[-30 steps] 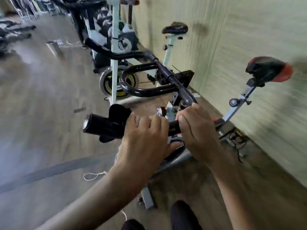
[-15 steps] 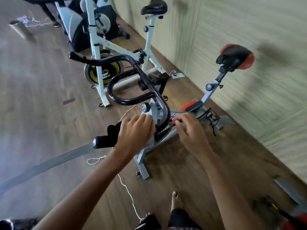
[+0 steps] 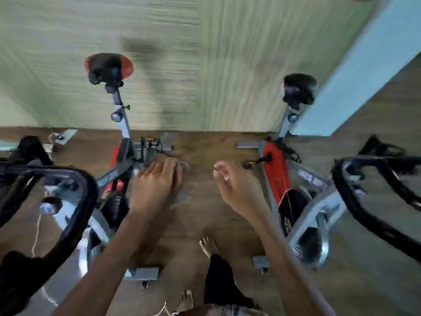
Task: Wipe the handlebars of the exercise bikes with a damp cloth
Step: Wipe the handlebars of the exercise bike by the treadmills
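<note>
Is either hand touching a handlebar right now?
No, the left hand and right hand hover above the floor, apart from the left handlebar and the right handlebar.

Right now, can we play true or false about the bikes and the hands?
1. Both hands grip handlebars. False: the left hand and the right hand hover between the two bikes, touching neither the left handlebar nor the right handlebar.
2. The left bike's seat is red and black. True.
3. The person wears shoes. False: the foot is bare.
4. The right bike's seat is black. True.
</note>
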`<state>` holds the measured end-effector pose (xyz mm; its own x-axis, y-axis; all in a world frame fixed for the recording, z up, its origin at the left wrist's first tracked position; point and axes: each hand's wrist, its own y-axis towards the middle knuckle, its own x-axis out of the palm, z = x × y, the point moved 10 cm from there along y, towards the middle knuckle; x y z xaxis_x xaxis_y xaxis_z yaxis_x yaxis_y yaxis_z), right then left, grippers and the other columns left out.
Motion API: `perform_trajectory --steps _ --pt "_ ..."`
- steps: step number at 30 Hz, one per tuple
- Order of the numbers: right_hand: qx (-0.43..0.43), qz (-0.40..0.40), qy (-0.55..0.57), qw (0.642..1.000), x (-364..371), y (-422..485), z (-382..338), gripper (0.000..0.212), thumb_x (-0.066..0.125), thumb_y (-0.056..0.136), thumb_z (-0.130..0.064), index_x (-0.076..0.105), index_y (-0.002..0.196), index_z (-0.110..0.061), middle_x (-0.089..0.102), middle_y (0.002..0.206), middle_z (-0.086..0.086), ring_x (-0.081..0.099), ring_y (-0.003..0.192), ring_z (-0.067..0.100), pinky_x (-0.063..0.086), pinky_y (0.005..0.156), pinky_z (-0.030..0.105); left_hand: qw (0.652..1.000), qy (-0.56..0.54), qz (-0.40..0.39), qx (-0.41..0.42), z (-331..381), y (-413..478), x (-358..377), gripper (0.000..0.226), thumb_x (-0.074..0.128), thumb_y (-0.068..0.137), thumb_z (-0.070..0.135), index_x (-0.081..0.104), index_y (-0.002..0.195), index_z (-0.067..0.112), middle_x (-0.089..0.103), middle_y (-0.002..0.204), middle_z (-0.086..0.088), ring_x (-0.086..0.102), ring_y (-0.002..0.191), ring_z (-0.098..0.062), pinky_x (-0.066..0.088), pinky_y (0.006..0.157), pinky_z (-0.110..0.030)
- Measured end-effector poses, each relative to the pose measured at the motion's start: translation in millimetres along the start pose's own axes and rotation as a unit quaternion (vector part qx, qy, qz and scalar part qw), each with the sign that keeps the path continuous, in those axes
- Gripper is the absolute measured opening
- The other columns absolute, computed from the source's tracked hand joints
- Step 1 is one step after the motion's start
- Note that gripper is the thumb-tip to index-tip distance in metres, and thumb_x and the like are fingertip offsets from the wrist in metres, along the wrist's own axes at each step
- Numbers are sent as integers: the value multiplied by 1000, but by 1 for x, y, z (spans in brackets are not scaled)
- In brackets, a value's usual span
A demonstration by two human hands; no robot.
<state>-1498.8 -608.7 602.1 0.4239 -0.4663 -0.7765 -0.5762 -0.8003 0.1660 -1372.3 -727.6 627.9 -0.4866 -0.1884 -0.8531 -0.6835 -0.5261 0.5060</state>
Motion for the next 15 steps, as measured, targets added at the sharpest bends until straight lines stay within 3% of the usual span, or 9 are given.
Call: perform_trajectory --steps 6,12,15 --pt "179 100 -56 977 -69 -136 48 25 44 95 -38 58 107 -21 67 104 -5 65 90 19 52 74 41 966 -186 -115 139 125 -29 24 27 40 92 29 63 86 16 67 71 -7 63 58 -31 44 48 -30" --pt "338 202 -109 913 -135 -243 73 17 47 97 -37 60 99 -27 69 94 -12 66 83 11 50 71 31 902 -311 -117 277 234 -42 12 30 38 90 30 62 80 14 63 64 -3 60 52 -25 43 45 -27" --pt "389 227 -110 886 -155 -266 80 14 51 97 -32 63 97 -25 68 94 -12 64 86 9 47 72 29 879 -345 -143 296 266 -45 12 33 35 91 31 62 84 14 66 72 -3 63 59 -26 47 50 -32"
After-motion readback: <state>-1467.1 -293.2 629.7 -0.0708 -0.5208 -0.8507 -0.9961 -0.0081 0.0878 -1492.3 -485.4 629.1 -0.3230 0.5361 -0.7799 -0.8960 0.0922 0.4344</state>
